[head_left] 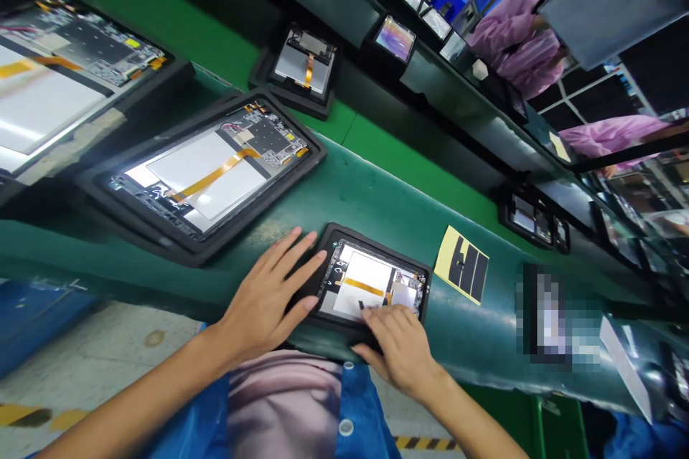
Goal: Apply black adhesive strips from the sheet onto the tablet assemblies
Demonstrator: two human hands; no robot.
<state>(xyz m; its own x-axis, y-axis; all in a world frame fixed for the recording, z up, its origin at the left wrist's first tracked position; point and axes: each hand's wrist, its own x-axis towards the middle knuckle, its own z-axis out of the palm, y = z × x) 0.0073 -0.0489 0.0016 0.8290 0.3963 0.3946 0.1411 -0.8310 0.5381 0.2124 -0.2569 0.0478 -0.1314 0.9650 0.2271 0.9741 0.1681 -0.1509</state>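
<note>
An opened tablet in a black tray [377,258] lies on the green work surface [377,193] right in front of me, its white battery, orange flex cable and circuit board showing. My left hand [269,297] lies flat with fingers spread on the tray's left edge. My right hand [398,348] rests on the tray's near edge, fingers curled down onto the tablet's lower part beside a small black piece; whether it holds anything I cannot make out.
A larger opened tablet in a tray [209,172] sits to the left, another [59,79] at far left, a smaller one [304,64] behind. A yellow sheet with black strips [463,265] lies right of my tray. People in pink coats [517,36] work beyond.
</note>
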